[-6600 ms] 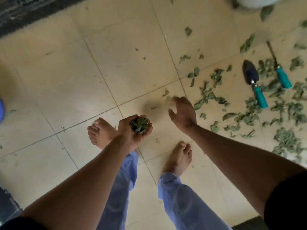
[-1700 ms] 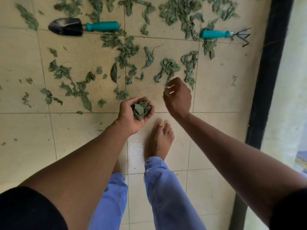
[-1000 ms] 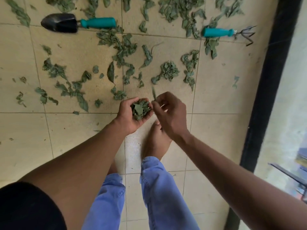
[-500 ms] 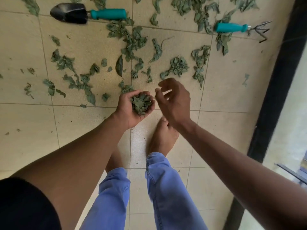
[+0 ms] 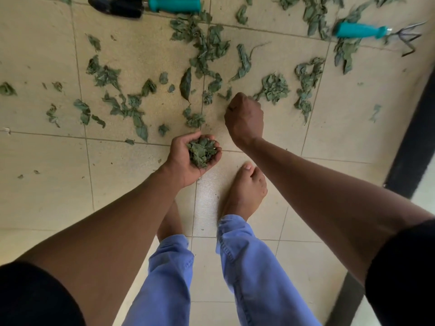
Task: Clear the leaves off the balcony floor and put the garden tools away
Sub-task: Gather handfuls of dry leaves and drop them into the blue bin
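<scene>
Just ahead of both hands (image 5: pixel 243 118), loose leaves (image 5: pixel 207 50) litter the floor (image 5: pixel 47 161).

Hidden / cut off
I can't see right hand (image 5: pixel 244 118) fingers, curled under; trowel (image 5: pixel 122 7) blade clipped at far edge; rake (image 5: pixel 409 37) tines blurred.

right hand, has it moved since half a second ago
Yes. The right hand has gone forward, away from the leaf pile cupped in the left hand, down toward the loose leaves on the floor tiles.
</scene>
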The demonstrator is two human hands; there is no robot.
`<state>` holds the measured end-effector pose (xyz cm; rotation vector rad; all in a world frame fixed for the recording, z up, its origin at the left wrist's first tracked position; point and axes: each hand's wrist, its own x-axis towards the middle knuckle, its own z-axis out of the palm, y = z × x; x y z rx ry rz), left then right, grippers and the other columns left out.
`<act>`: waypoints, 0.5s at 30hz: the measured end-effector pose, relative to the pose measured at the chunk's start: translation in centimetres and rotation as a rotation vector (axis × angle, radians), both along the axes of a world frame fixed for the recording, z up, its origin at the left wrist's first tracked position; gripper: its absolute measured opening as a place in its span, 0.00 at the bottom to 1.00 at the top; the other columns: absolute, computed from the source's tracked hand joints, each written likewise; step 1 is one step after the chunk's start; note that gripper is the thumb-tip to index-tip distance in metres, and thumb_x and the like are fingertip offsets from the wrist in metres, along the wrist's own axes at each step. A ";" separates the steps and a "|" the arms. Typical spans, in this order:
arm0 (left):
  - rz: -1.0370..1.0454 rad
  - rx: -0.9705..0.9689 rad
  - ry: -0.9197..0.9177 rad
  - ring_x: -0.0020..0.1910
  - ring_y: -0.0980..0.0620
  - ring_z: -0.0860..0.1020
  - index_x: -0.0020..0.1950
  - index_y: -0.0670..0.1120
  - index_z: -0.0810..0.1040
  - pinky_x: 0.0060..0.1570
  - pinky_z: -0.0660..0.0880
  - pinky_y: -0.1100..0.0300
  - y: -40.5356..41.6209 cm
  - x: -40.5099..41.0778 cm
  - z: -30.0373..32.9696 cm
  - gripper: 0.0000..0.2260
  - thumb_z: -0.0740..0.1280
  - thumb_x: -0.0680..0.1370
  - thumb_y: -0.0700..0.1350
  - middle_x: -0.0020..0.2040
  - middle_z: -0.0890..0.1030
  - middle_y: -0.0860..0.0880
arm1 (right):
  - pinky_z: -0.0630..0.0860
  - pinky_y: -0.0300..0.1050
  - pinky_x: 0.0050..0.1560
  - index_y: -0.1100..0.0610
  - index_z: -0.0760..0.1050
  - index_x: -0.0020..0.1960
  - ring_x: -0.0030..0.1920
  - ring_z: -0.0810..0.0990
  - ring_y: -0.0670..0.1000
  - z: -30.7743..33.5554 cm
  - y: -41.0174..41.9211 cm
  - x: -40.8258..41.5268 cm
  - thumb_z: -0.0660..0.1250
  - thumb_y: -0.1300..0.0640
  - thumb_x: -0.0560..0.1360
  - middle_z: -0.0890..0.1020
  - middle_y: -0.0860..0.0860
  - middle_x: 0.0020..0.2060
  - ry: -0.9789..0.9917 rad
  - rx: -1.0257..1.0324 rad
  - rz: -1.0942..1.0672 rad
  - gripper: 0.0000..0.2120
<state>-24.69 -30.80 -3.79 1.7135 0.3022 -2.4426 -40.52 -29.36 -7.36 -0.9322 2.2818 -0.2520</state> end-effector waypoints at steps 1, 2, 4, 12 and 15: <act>0.006 0.000 0.001 0.40 0.45 0.81 0.44 0.40 0.80 0.46 0.82 0.53 -0.1 0.0 0.1 0.15 0.61 0.82 0.48 0.42 0.81 0.42 | 0.73 0.48 0.37 0.57 0.77 0.49 0.43 0.77 0.56 0.4 0.2 -0.2 0.63 0.60 0.77 0.80 0.54 0.46 0.020 -0.037 0.030 0.04; 0.008 -0.005 -0.001 0.41 0.45 0.81 0.44 0.40 0.81 0.46 0.82 0.53 -0.2 -0.1 0.1 0.15 0.62 0.82 0.48 0.42 0.81 0.41 | 0.72 0.47 0.38 0.57 0.78 0.51 0.44 0.76 0.55 0.6 0.2 -0.4 0.65 0.59 0.78 0.79 0.53 0.48 0.040 -0.077 0.065 0.04; 0.002 -0.020 -0.005 0.41 0.44 0.81 0.44 0.40 0.81 0.46 0.82 0.53 -0.6 -0.2 0.1 0.15 0.62 0.82 0.47 0.42 0.81 0.41 | 0.72 0.46 0.41 0.57 0.79 0.52 0.48 0.75 0.54 0.7 -0.2 -0.9 0.66 0.59 0.79 0.78 0.54 0.52 0.087 -0.149 0.147 0.04; 0.015 -0.035 0.000 0.41 0.45 0.81 0.44 0.39 0.80 0.46 0.82 0.53 -1.5 0.0 0.3 0.15 0.61 0.82 0.47 0.42 0.80 0.42 | 0.75 0.49 0.42 0.56 0.76 0.66 0.53 0.76 0.58 -1.2 -2.9 -0.7 0.62 0.70 0.78 0.76 0.57 0.56 0.175 -0.038 0.454 0.19; 0.016 -0.036 -0.010 0.40 0.45 0.82 0.42 0.39 0.82 0.47 0.82 0.53 -1.3 0.6 0.9 0.17 0.61 0.82 0.47 0.42 0.81 0.41 | 0.69 0.45 0.39 0.59 0.78 0.57 0.44 0.77 0.55 -0.3 -1.8 -0.4 0.63 0.71 0.76 0.79 0.56 0.49 0.107 0.022 0.360 0.14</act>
